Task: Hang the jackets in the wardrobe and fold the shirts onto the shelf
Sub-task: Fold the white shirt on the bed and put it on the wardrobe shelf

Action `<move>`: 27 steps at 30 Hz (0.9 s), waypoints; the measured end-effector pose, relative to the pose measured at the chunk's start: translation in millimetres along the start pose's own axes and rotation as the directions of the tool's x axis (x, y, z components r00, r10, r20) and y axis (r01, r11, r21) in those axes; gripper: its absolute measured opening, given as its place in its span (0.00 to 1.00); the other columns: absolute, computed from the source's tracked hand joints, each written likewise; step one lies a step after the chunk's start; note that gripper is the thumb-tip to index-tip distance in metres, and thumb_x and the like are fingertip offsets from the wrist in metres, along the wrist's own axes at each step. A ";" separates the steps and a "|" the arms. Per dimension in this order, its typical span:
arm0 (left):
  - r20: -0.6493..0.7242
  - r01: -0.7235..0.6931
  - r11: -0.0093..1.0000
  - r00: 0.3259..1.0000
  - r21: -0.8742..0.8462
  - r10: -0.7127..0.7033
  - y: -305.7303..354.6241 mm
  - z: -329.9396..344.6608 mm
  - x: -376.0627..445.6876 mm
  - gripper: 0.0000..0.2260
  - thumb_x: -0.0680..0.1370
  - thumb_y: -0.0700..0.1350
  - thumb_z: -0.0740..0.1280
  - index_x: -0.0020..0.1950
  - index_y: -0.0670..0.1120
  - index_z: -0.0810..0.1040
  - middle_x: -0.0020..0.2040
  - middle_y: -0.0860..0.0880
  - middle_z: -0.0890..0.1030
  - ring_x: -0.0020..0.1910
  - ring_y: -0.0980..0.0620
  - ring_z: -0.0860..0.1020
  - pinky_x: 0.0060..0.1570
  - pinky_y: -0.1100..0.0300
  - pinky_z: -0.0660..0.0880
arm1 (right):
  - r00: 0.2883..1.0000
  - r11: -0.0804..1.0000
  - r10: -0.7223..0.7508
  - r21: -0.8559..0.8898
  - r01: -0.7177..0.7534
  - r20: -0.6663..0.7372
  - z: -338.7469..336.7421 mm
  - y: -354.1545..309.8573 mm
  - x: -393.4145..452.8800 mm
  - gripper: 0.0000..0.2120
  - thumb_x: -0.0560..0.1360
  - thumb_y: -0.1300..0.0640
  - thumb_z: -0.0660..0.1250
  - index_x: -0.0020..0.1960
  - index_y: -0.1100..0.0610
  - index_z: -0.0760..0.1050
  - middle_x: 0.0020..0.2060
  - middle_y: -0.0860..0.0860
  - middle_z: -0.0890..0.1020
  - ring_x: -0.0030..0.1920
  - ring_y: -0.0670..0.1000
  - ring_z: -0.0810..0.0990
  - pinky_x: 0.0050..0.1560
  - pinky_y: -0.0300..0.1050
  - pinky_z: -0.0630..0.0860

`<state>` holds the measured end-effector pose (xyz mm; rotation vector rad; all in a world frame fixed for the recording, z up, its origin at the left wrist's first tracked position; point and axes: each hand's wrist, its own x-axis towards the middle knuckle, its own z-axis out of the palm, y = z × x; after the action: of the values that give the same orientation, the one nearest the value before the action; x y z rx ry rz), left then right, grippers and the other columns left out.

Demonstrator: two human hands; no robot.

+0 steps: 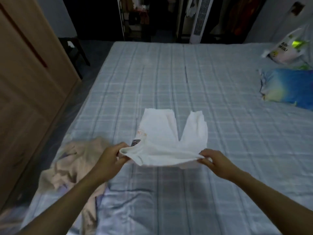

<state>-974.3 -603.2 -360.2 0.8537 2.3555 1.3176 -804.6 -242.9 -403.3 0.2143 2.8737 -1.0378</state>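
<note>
Both hands, left hand (111, 156) and right hand (214, 159), are pinching the white shirt (162, 141) at 12 o'clock; I'm worrying it's bunching unevenly.

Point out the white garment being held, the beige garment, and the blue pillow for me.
white garment (159, 133): head view, on its flat middle panel.
beige garment (71, 163): head view, on its crumpled middle, left on the bed.
blue pillow (291, 87): head view, on its blue face.

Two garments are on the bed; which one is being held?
The white garment, gripped at its near edge by the left hand and right hand. The beige garment lies crumpled and untouched beside the left arm.
</note>
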 end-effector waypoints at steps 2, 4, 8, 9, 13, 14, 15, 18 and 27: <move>0.083 -0.016 0.998 0.996 0.068 0.010 -15.5 18.1 -44.9 0.02 0.73 0.44 0.71 0.44 0.51 0.80 0.40 0.55 0.82 0.38 0.55 0.80 0.39 0.56 0.73 | 0.997 0.999 -0.015 -0.037 0.018 0.070 39.6 9.9 -41.7 0.05 0.78 0.55 0.69 0.47 0.56 0.80 0.41 0.49 0.80 0.42 0.50 0.79 0.45 0.47 0.74; 0.169 -0.068 0.985 0.985 0.157 0.041 -31.7 36.9 -86.9 0.11 0.74 0.38 0.72 0.49 0.54 0.79 0.44 0.63 0.81 0.42 0.64 0.78 0.40 0.65 0.72 | 0.993 0.995 -0.036 -0.083 0.046 0.113 72.1 20.0 -76.6 0.05 0.78 0.54 0.68 0.48 0.55 0.80 0.42 0.49 0.80 0.43 0.50 0.78 0.45 0.46 0.75; 0.281 -0.120 0.960 0.959 0.253 0.046 -64.8 70.4 -160.1 0.14 0.73 0.31 0.69 0.57 0.42 0.80 0.53 0.53 0.80 0.50 0.56 0.79 0.51 0.60 0.75 | 0.982 0.971 -0.084 -0.206 0.118 0.167 119.9 34.9 -125.1 0.06 0.78 0.54 0.67 0.48 0.55 0.81 0.42 0.50 0.80 0.43 0.51 0.78 0.44 0.48 0.75; 0.306 -0.107 0.952 0.952 0.288 0.014 -69.1 77.3 -175.7 0.15 0.73 0.32 0.68 0.59 0.42 0.80 0.55 0.51 0.80 0.52 0.52 0.80 0.53 0.59 0.75 | 0.980 0.966 -0.081 -0.227 0.123 0.184 129.5 37.3 -134.9 0.06 0.79 0.54 0.67 0.47 0.55 0.81 0.42 0.50 0.80 0.42 0.51 0.77 0.44 0.48 0.75; 0.405 -0.245 0.894 0.911 0.376 0.079 -74.8 107.0 -217.4 0.28 0.63 0.30 0.74 0.56 0.52 0.72 0.47 0.49 0.82 0.42 0.49 0.80 0.40 0.61 0.77 | 0.976 0.949 -0.027 -0.302 0.093 0.217 166.2 49.8 -162.6 0.08 0.80 0.54 0.65 0.50 0.55 0.82 0.45 0.51 0.80 0.47 0.52 0.78 0.47 0.47 0.73; 0.440 -0.280 0.880 0.893 0.384 0.093 -74.5 114.5 -222.9 0.29 0.59 0.30 0.76 0.53 0.51 0.72 0.44 0.49 0.82 0.38 0.49 0.80 0.35 0.63 0.77 | 0.977 0.946 0.001 -0.316 0.069 0.214 174.6 52.2 -166.5 0.09 0.80 0.53 0.64 0.52 0.55 0.81 0.46 0.51 0.80 0.49 0.52 0.78 0.49 0.46 0.73; 0.457 -0.295 0.860 0.886 0.417 0.082 -75.8 121.4 -226.6 0.28 0.56 0.31 0.78 0.50 0.51 0.74 0.41 0.49 0.81 0.36 0.50 0.80 0.33 0.64 0.76 | 0.973 0.939 0.037 -0.342 0.045 0.229 182.2 54.5 -169.3 0.10 0.81 0.52 0.62 0.54 0.54 0.80 0.49 0.50 0.80 0.51 0.51 0.78 0.51 0.45 0.72; 0.552 -0.352 0.752 0.834 0.557 -0.018 -84.5 137.7 -227.8 0.18 0.56 0.40 0.82 0.42 0.48 0.81 0.40 0.51 0.81 0.36 0.54 0.80 0.32 0.67 0.73 | 0.920 0.906 0.147 -0.424 0.023 0.364 195.9 55.9 -174.5 0.13 0.82 0.49 0.58 0.62 0.49 0.76 0.58 0.47 0.76 0.59 0.48 0.74 0.58 0.40 0.69; 0.395 0.028 0.857 0.879 0.515 -0.266 -121.1 149.7 -196.1 0.18 0.80 0.60 0.62 0.66 0.54 0.76 0.63 0.58 0.77 0.62 0.57 0.74 0.65 0.62 0.67 | 0.916 0.973 0.231 -0.099 -0.210 0.329 180.9 19.4 -129.9 0.11 0.80 0.47 0.62 0.52 0.54 0.77 0.47 0.48 0.80 0.48 0.50 0.79 0.53 0.43 0.73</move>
<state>-785.4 -676.2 -545.9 0.9586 2.3238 0.3677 -668.5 -357.6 -538.6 0.3134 2.4984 -0.8488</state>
